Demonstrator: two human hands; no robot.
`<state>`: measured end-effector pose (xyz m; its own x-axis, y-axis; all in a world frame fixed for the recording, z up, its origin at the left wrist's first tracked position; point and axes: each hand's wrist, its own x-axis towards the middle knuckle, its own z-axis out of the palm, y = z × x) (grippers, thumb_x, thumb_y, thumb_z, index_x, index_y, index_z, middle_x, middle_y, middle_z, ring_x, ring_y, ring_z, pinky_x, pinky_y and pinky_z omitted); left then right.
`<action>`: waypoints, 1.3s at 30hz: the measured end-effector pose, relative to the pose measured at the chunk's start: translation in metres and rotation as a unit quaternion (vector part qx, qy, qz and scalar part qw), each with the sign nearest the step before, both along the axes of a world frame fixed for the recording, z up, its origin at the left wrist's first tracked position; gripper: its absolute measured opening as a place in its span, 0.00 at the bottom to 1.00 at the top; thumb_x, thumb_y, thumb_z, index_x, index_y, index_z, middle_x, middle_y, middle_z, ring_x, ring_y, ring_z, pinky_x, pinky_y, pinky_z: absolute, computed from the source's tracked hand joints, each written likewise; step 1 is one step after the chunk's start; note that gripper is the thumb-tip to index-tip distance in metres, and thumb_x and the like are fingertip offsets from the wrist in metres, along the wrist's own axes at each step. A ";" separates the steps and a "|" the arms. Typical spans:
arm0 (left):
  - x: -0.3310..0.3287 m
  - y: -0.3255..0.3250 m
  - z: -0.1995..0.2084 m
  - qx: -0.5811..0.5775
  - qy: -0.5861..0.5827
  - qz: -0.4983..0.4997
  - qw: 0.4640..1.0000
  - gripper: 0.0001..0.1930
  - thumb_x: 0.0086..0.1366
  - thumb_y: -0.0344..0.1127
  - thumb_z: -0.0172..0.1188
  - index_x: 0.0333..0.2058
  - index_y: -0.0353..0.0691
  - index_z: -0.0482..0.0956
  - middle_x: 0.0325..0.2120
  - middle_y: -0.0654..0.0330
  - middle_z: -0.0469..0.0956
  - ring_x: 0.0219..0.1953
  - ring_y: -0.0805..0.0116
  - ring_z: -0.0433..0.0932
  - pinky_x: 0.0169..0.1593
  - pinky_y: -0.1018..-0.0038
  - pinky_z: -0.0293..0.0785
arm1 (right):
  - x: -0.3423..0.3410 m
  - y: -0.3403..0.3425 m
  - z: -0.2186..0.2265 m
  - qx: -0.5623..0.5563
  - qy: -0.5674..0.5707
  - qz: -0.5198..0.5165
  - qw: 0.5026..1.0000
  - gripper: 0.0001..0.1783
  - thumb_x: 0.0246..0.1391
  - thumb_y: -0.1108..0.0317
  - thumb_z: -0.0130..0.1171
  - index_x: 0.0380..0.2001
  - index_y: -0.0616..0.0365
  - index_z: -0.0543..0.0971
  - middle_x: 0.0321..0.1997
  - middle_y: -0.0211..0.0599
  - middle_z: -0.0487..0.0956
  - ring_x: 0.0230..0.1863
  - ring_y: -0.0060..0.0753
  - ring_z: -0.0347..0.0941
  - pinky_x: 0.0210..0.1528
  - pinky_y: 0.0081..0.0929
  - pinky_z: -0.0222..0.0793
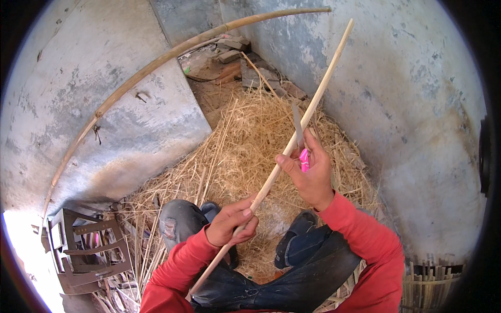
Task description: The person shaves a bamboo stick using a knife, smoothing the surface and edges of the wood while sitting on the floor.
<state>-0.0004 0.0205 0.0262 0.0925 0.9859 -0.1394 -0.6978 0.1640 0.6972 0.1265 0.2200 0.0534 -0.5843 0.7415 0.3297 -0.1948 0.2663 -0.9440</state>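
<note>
A long, pale wooden or bamboo stick (322, 89) runs slantwise across the view, from my lap up to the far right. My left hand (233, 221) is closed around its lower part, above my left thigh. Higher up, my right hand (310, 169) grips a knife by its bright pink handle (304, 160), with the thumb pressed against the stick. The knife's narrow blade (297, 122) points away from me and lies alongside the stick, seemingly touching it. Below the stick spreads a heap of thin shavings (250, 135).
A long curved bamboo pole (141, 75) leans across the left wall. At lower left stands a dark slatted frame (96, 250), perhaps a chair, beside loose strips. Bricks (229, 56) lie in the far corner. Walls close in on both sides; a slatted basket (428, 284) is at lower right.
</note>
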 end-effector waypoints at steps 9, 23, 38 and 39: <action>0.005 0.034 -0.001 -0.039 0.328 0.159 0.930 0.17 0.74 0.42 0.58 0.40 0.31 0.85 0.24 0.68 0.77 0.23 0.83 0.69 0.29 0.80 0.68 | 0.001 -0.008 -0.003 -0.028 -0.040 0.052 0.997 0.39 0.53 0.73 0.73 0.65 0.69 0.66 0.31 0.21 0.70 0.32 0.12 0.67 0.33 0.14 0.66; -0.004 0.027 -0.018 -0.012 0.325 0.201 0.924 0.13 0.72 0.37 0.61 0.45 0.31 0.82 0.29 0.63 0.82 0.25 0.80 0.76 0.31 0.81 0.72 | 0.004 -0.006 -0.006 0.017 -0.055 0.048 0.997 0.45 0.53 0.70 0.74 0.70 0.66 0.63 0.35 0.23 0.67 0.34 0.14 0.68 0.36 0.15 0.67; -0.001 0.010 -0.016 0.017 0.204 0.094 0.974 0.29 0.79 0.35 0.46 0.73 0.39 0.51 0.18 0.69 0.64 0.19 0.81 0.63 0.22 0.82 0.60 | 0.014 0.016 -0.002 0.124 -0.076 -0.024 0.989 0.23 0.70 0.65 0.50 0.64 0.63 0.71 0.30 0.35 0.77 0.30 0.18 0.72 0.34 0.23 0.69; 0.000 0.009 -0.016 0.020 0.202 0.088 0.975 0.29 0.78 0.35 0.47 0.73 0.39 0.51 0.18 0.69 0.63 0.19 0.82 0.63 0.22 0.82 0.60 | 0.017 0.018 0.000 0.146 -0.095 -0.027 0.984 0.23 0.70 0.66 0.50 0.65 0.63 0.71 0.29 0.36 0.77 0.29 0.20 0.73 0.33 0.24 0.69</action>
<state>-0.0008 0.0300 0.0099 -0.1338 0.9868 -0.0911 -0.3796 0.0339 0.9245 0.1432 0.2384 0.0537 -0.6180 0.6631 0.4225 -0.0010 0.5367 -0.8438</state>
